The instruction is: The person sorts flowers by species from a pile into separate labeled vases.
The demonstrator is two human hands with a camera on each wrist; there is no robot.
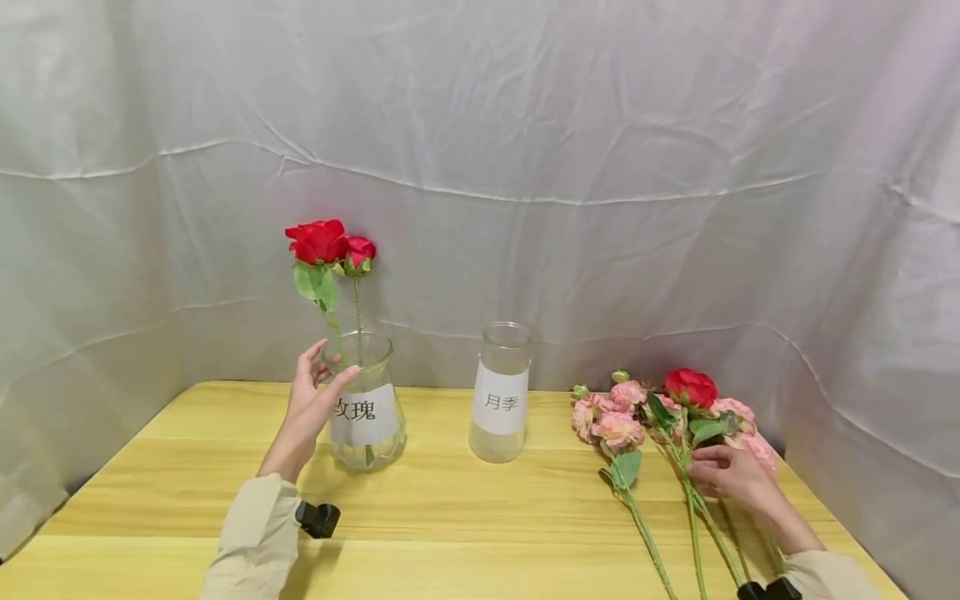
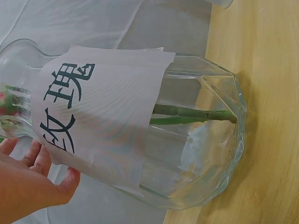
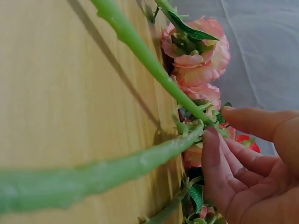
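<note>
My left hand (image 1: 311, 408) holds the left side of a wide glass vase (image 1: 399, 425), thumb across the front below the rim. The vase stands upright, with a paper label (image 2: 107, 107) in dark characters. Two red roses (image 1: 318, 242) rise from it; a stem end (image 2: 219, 115) reaches its base in the left wrist view. On the right, my right hand (image 1: 735, 479) is at the stems below another red rose (image 1: 690, 387). Its thumb and forefinger stand apart beside a green stem (image 3: 149, 65) in the right wrist view. Whether they touch it is hard to tell.
A narrower labelled glass vase (image 1: 498, 450) stands in the middle, with no flowers in it. Several pink flowers (image 1: 618, 429) lie on the wooden table (image 1: 465, 517) at the right, stems toward me. A grey cloth (image 1: 480, 167) hangs behind the table.
</note>
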